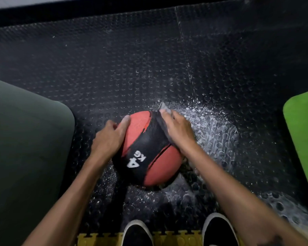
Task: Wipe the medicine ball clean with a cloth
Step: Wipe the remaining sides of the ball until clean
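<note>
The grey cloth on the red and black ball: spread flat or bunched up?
Spread flat: the grey cloth lies as a thin strip under the right hand, pressed against the red and black medicine ball.

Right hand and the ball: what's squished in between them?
A grey cloth lies between the right hand and the red and black medicine ball. The hand presses it against the ball's right side. The head view shows this.

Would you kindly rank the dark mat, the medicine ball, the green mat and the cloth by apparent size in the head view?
1. dark mat, cut off by the frame
2. medicine ball
3. green mat, also cut off, so its place is unsure
4. cloth, mostly hidden under the right hand
</note>
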